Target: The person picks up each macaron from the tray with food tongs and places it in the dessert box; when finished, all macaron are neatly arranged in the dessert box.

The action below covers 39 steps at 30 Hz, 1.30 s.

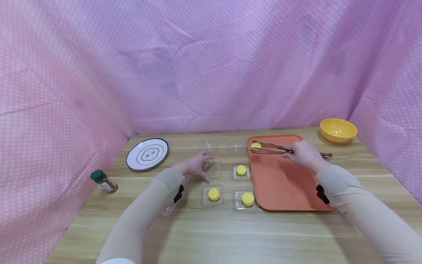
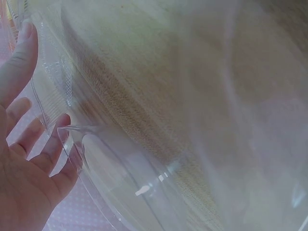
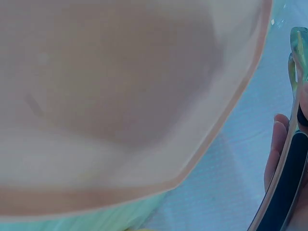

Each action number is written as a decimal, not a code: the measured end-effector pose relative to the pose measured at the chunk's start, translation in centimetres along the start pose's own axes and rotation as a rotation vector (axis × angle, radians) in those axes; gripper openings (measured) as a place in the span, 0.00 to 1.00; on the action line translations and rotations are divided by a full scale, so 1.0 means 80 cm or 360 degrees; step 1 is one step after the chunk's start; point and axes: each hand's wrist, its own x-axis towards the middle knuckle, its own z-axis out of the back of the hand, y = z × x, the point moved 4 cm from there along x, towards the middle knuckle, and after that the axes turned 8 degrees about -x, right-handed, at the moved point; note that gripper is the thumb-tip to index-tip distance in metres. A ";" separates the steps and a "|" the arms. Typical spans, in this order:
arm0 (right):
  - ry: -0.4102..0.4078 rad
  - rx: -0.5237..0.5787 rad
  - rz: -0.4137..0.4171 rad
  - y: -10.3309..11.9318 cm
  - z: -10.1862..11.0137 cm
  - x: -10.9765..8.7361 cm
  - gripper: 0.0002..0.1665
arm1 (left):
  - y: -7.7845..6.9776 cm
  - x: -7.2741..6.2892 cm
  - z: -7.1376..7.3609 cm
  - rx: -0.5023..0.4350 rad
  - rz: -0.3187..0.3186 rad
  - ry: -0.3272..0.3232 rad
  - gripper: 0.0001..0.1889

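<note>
My right hand [image 1: 306,156] grips a pair of metal tongs [image 1: 267,151] with dark handles, also seen at the edge of the right wrist view. The tongs' tips lie on either side of a yellow macaron [image 1: 256,145] in the far left corner of the orange tray [image 1: 283,183]. With fingers spread, my left hand [image 1: 195,164] is at a clear plastic box [image 1: 215,169]. In the left wrist view, thumb and fingers are around the edge of clear plastic [image 2: 72,144]; firm contact cannot be told. Three yellow macarons [image 1: 214,194] sit in clear boxes left of the tray.
More clear plastic boxes [image 1: 209,146] stand at the back, and another clear piece [image 1: 169,209] lies under my left forearm. A blue-rimmed plate [image 1: 135,157] and a green-capped jar [image 1: 106,182] are at left. A yellow bowl [image 1: 338,130] stands back right.
</note>
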 end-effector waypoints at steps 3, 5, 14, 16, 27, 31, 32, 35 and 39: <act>0.0003 0.0042 0.0013 0.010 0.000 0.003 0.20 | 0.000 -0.002 0.001 -0.0001 -0.0005 -0.0001 0.49; 0.0014 0.0068 0.0015 0.017 -0.001 0.006 0.22 | 0.000 -0.002 0.001 -0.0006 -0.0004 0.0002 0.49; -0.0016 0.0130 0.0117 0.059 -0.001 0.013 0.22 | 0.003 0.000 0.002 -0.0031 -0.0011 0.0014 0.49; -0.0015 0.0129 0.0132 0.068 0.000 0.014 0.23 | 0.003 0.000 0.003 -0.0030 -0.0024 0.0006 0.49; -0.0043 0.0136 0.0268 0.102 -0.009 0.022 0.23 | 0.001 0.000 0.003 -0.0024 -0.0069 -0.0002 0.49; -0.0030 0.0153 0.0309 0.109 -0.016 0.026 0.22 | 0.000 -0.001 0.003 -0.0048 -0.0067 0.0008 0.49; -0.0026 0.0154 0.0318 0.111 -0.018 0.027 0.22 | 0.001 -0.001 0.003 -0.0050 -0.0066 0.0011 0.49; -0.0016 0.0169 0.0327 0.118 -0.022 0.030 0.22 | 0.002 -0.001 0.002 -0.0052 -0.0063 0.0013 0.48; -0.0022 0.0184 0.0348 0.124 -0.024 0.035 0.21 | 0.003 0.001 0.001 -0.0049 -0.0067 0.0016 0.49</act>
